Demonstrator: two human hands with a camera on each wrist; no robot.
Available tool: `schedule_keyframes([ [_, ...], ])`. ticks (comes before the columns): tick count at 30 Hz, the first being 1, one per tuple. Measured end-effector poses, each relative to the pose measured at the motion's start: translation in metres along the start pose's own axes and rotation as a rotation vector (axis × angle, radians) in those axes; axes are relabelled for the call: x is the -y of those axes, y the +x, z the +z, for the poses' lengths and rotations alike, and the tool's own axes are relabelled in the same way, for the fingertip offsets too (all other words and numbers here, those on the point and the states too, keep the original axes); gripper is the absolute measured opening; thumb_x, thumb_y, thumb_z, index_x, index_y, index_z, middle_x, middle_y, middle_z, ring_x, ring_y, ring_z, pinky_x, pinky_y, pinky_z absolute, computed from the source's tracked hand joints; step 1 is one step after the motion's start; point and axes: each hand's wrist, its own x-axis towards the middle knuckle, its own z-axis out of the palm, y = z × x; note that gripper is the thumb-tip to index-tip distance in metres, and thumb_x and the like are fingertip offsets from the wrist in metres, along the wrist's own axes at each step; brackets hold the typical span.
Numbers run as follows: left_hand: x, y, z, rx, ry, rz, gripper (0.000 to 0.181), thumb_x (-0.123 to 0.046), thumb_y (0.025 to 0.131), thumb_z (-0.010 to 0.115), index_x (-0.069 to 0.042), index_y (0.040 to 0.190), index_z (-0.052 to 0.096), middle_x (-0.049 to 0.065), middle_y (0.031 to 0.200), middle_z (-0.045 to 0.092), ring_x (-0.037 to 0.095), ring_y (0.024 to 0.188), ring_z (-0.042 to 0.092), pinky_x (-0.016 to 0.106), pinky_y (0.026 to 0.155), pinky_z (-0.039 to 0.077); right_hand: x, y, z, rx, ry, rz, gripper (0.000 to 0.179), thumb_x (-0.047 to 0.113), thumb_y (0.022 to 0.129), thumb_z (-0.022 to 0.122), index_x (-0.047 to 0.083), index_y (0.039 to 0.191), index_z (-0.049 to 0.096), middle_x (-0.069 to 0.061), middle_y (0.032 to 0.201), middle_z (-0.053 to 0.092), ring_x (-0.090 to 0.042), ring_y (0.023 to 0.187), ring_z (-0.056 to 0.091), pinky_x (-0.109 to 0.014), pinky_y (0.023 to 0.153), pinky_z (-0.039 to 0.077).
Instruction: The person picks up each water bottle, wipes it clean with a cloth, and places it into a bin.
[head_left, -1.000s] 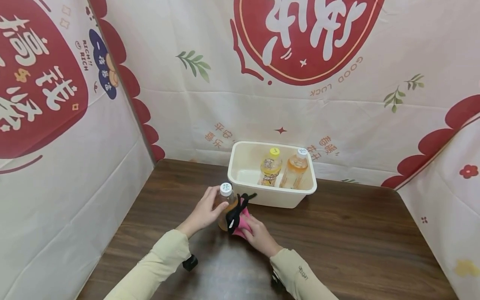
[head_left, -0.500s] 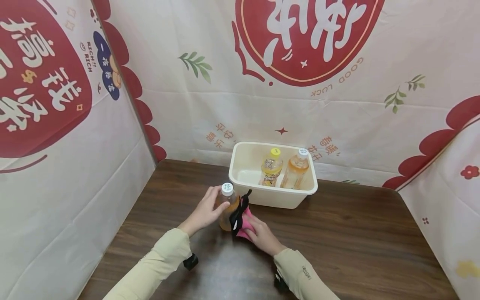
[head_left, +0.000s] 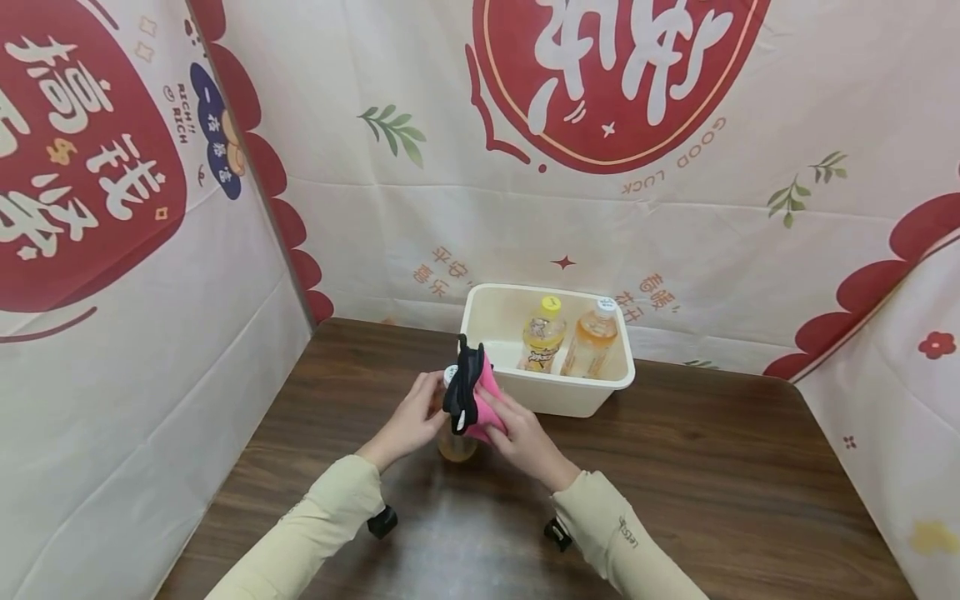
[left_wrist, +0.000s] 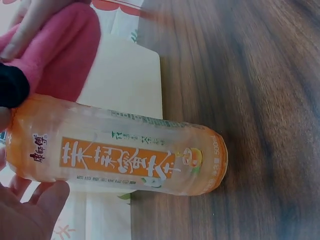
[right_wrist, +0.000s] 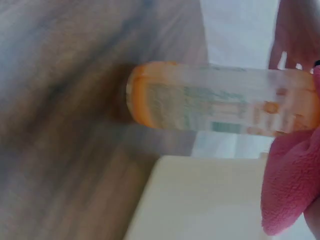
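Note:
A clear bottle of orange drink with an orange label stands upright on the table in front of the white bin. My left hand grips its upper part from the left, with fingers and thumb around it. From the right, my right hand holds a pink fleecy cloth with a black edge. In the head view this cloth overlaps the bottle's upper half and hides most of its white cap. Both wrist views show the pink fabric right at the bottle's upper end.
Just behind the hands is a white plastic bin. Inside it stand a yellow-capped bottle and a white-capped bottle of orange drink. Printed cloth walls border the dark wooden table at the back and sides.
My right hand has lifted the pink cloth up along the bottle, from beside its middle to the level of its cap. My left hand keeps its grip in nearly the same place.

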Motion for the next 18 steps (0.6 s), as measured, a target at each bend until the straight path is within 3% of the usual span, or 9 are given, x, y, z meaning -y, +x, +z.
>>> schedule_keyframes([
  [8,0.0,0.0,0.003,0.003,0.044,-0.017,0.042,-0.016,0.086,0.062,-0.002,0.122,0.044,0.011,0.104,0.045,0.016,0.078,0.046,0.027,0.069,0.043,-0.023,-0.035,0.029,-0.06,-0.014,0.035,0.048,-0.003,0.074,0.066,0.0,0.121,0.056,-0.021,0.124,0.053,-0.032,0.109,0.054,-0.037,0.087,0.046],
  [15,-0.001,0.001,0.002,0.036,0.018,-0.057,0.046,-0.02,0.087,0.061,-0.006,0.126,0.041,0.01,0.11,0.044,0.017,0.086,0.048,0.031,0.074,0.044,-0.045,-0.06,0.047,0.164,0.051,0.169,0.023,0.008,0.084,0.063,0.006,0.107,0.064,-0.012,0.113,0.061,-0.02,0.099,0.059,-0.034,0.081,0.048],
  [18,0.002,0.002,0.002,0.037,0.018,-0.061,0.046,-0.021,0.087,0.061,-0.006,0.126,0.042,0.01,0.11,0.044,0.018,0.085,0.047,0.031,0.074,0.043,-0.052,-0.065,0.052,0.219,0.075,0.223,0.021,0.01,0.085,0.062,0.006,0.105,0.065,-0.013,0.115,0.06,-0.021,0.099,0.059,-0.035,0.082,0.048],
])
